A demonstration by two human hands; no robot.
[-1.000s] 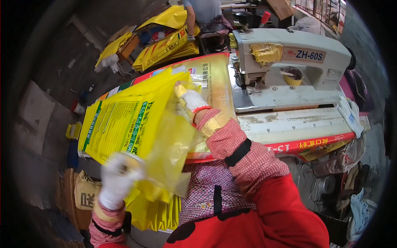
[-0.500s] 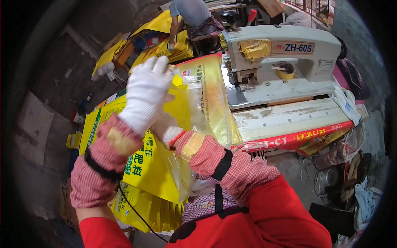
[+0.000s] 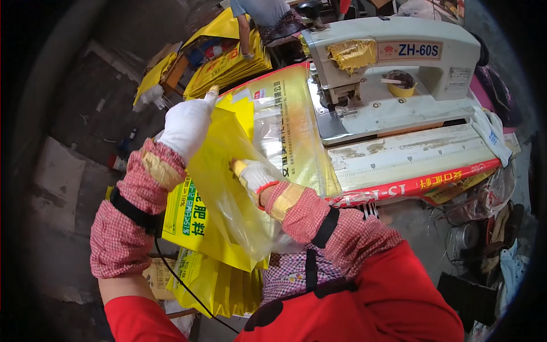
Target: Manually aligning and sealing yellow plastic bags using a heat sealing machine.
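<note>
My left hand [image 3: 187,126], in a white knit glove, is closed at the upper edge of a yellow printed bag [image 3: 219,145]. Its yellow-taped digit points up and away. A clear plastic liner [image 3: 242,219] hangs loose over the bag's right side. Lower and to the right, my gloved right hand [image 3: 255,175] is closed against the liner, a taped fingertip toward the bag; its other fingers are mostly hidden. Beneath hangs a stack of yellow bags [image 3: 219,288], and a gold printed bag [image 3: 293,125] lies beyond on the work surface.
A white industrial sewing machine [image 3: 393,74] stands to the right, a yellow cup [image 3: 401,88] on its bed and a white glove [image 3: 491,137] at its end. At the back a person [image 3: 266,14] bends over stacked yellow bags [image 3: 231,68]. A black cord [image 3: 185,290] trails from my left sleeve.
My left hand has come down and left from its raised position, its fingers now curled. My right hand, partly behind it before, now shows over the bag. The view has shifted slightly.
</note>
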